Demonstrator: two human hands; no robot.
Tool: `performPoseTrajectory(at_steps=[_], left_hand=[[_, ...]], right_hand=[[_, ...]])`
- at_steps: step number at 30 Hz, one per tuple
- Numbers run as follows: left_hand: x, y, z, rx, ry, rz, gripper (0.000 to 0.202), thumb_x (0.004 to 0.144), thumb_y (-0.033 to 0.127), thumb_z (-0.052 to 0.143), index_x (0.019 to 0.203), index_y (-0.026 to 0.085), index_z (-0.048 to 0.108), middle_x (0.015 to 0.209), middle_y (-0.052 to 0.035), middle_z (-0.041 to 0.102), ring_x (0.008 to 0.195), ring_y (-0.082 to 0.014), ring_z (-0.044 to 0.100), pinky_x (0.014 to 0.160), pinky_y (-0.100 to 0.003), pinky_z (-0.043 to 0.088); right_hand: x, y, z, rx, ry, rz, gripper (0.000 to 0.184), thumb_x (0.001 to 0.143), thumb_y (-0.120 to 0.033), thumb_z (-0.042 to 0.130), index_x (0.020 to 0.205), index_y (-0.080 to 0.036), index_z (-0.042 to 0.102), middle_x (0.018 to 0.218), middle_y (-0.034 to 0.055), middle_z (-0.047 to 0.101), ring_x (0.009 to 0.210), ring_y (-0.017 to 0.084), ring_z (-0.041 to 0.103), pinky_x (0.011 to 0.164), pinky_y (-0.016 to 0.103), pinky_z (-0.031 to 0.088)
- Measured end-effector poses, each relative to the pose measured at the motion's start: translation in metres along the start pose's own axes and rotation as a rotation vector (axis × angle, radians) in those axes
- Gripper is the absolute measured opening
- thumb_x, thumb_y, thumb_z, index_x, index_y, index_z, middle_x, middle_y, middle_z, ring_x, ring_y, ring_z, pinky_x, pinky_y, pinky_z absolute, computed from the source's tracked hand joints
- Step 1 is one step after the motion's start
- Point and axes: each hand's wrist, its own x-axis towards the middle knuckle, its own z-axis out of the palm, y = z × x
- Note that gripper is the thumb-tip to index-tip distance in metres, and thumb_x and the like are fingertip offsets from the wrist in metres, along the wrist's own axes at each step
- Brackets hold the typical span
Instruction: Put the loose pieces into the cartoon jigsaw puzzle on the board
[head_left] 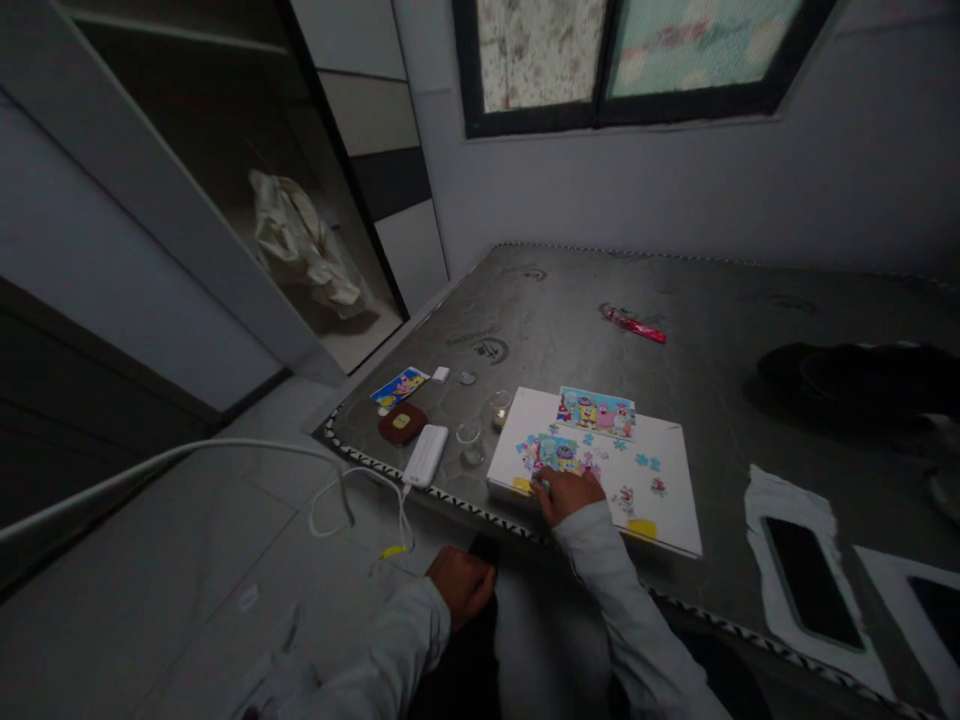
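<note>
A partly joined jigsaw puzzle [559,452] lies on a white flat box [517,420]. My right hand [568,495] reaches over its lower left edge, thumb and fingers pinched on a small puzzle piece that they mostly cover. Several loose puzzle pieces [649,462] are scattered around the joined part. Behind it on the box rests a printed picture card [596,413] with cartoon figures. My left hand [461,585] rests curled on my leg, away from the box, with nothing visible in it.
Left of the box stand two small clear cups [471,445], a white power bank [426,456] with a cable, a brown case [402,424] and a blue picture card [400,388]. A red packet [634,324] lies farther back. A phone [812,580] lies at right.
</note>
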Motion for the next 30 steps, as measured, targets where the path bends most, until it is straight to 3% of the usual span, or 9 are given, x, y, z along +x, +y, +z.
performPoseTrajectory(at_steps=[7,11,22,30], left_hand=[[-0.007,0.001,-0.004,-0.009,0.039,-0.045,0.04,0.093,0.031,0.04,0.071,0.02,0.071,0.072,-0.0086,0.072,0.067,-0.0192,0.064,0.064,-0.03,0.042],[-0.011,0.0,-0.007,-0.018,0.052,-0.062,0.042,0.094,0.033,0.038,0.072,0.02,0.071,0.073,-0.0081,0.072,0.067,-0.0191,0.065,0.063,-0.03,0.042],[-0.015,0.003,-0.012,-0.063,0.096,-0.066,0.04,0.093,0.032,0.038,0.075,0.019,0.071,0.075,-0.0089,0.072,0.069,-0.0198,0.065,0.061,-0.03,0.042],[-0.02,0.0,-0.015,-0.093,0.122,-0.061,0.038,0.092,0.033,0.04,0.076,0.02,0.072,0.075,-0.0084,0.072,0.071,-0.02,0.066,0.065,-0.031,0.043]], right_hand=[[0.034,-0.015,-0.01,-0.075,-0.003,0.08,0.032,0.095,-0.035,0.045,0.117,-0.02,0.063,0.097,0.0095,0.074,0.093,0.022,0.067,0.087,0.04,0.04],[0.045,-0.011,-0.017,-0.12,-0.018,0.127,0.036,0.096,-0.045,0.049,0.115,-0.018,0.063,0.1,0.0058,0.069,0.095,0.021,0.064,0.093,0.045,0.045],[0.05,-0.008,-0.017,-0.179,-0.019,0.107,0.034,0.094,-0.042,0.056,0.116,-0.017,0.062,0.111,0.0066,0.066,0.099,0.02,0.063,0.09,0.045,0.051],[0.054,-0.009,-0.014,-0.181,0.043,0.086,0.033,0.094,-0.043,0.056,0.111,-0.017,0.063,0.102,0.0049,0.067,0.089,0.017,0.064,0.083,0.04,0.053]])
